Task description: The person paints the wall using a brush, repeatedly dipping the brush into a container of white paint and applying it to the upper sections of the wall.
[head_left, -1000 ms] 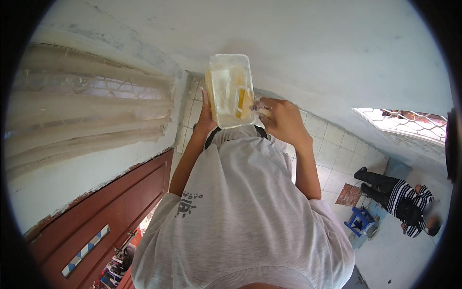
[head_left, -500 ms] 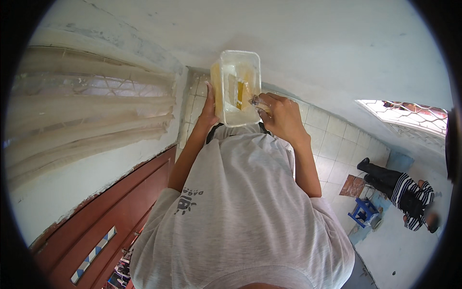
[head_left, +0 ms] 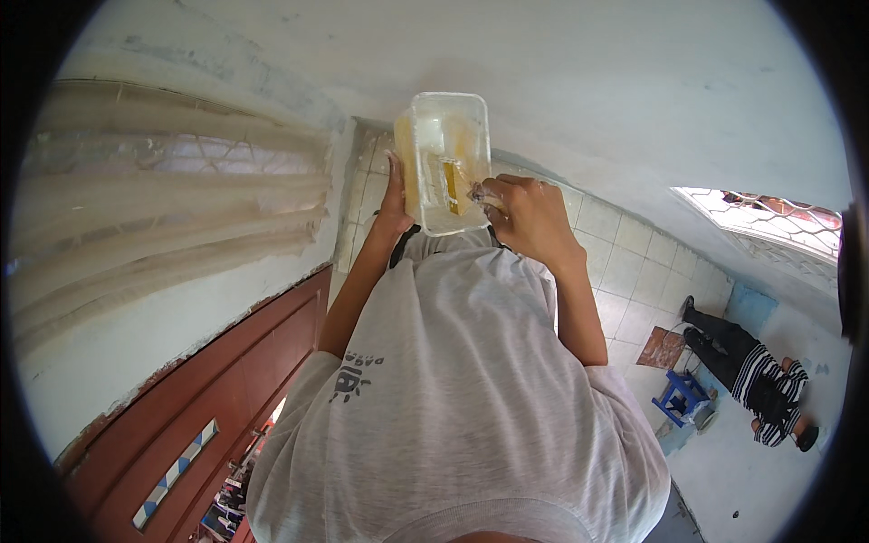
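In front of my chest is a rectangular translucent plastic tub [head_left: 415, 172], tilted so that its inside shows, smeared with white and yellowish paint. My left hand [head_left: 393, 201] supports it on its left side, the thumb or a finger up along the wall and the others hidden behind or below. At the tub's right rim my right hand [head_left: 525, 208] is closed round the handle of what looks like a paintbrush [head_left: 476, 192]. Its working end reaches into the tub, close to a yellow patch [head_left: 451, 185] on the inside; the bristles are hard to make out.
A pale wall [head_left: 588, 90] rises ahead of the tub. To the left are a curtained window [head_left: 172, 199] and a red-brown door [head_left: 208, 398]. White floor tiles [head_left: 620, 249] lie below. At far right a person [head_left: 760, 376] in striped sleeves stands near a blue stool [head_left: 681, 396].
The tub has shifted very slightly up and left, with both hands keeping their hold. The person at far right has moved an arm and changed posture a little.
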A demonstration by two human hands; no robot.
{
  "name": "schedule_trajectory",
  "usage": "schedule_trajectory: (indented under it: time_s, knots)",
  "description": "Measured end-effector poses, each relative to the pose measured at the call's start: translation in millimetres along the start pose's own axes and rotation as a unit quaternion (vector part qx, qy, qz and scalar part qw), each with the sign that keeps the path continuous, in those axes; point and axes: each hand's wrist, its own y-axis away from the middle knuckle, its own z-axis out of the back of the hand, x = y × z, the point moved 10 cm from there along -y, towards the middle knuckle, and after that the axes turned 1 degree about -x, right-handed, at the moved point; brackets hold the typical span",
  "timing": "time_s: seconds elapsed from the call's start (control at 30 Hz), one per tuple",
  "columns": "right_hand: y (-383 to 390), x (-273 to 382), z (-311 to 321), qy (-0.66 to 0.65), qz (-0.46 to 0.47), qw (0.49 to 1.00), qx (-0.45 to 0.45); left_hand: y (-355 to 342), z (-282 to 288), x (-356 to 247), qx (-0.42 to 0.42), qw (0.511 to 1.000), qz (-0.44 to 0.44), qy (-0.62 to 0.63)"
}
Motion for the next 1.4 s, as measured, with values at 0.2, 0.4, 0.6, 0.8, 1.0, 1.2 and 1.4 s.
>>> schedule_trajectory:
  time_s: [0.2,0.4,0.6,0.8,1.0,1.2,1.4]
  knots:
    - [-1.6,5.2,2.1,0.003,0.007,1.000,-0.009,5.3,0.4,-2.5,0.010,1.000,-0.022,0.008]
    - [1.2,5.4,0.9,0.016,0.004,1.000,-0.009,9.8,-0.5,-1.7,0.005,1.000,-0.023,0.006]
    - [6.3,1.3,-0.8,0.009,0.005,1.000,-0.021,11.9,-2.6,2.1,-0.005,1.000,-0.023,0.009]
    - [11.0,-4.7,0.4,0.022,-0.011,1.000,-0.008,11.4,-7.2,6.2,0.001,0.999,-0.032,0.005]
    - [15.1,-9.0,3.9,0.029,0.005,0.999,-0.024,11.3,-20.9,8.8,0.014,1.000,-0.024,0.005]
    - [17.1,-10.2,4.5,0.035,0.000,0.999,-0.019,4.7,-13.8,16.0,0.006,1.000,-0.014,0.023]
    - [17.3,-8.4,5.1,0.037,0.009,0.999,-0.021,7.8,-21.8,12.8,0.017,0.999,-0.024,0.022]
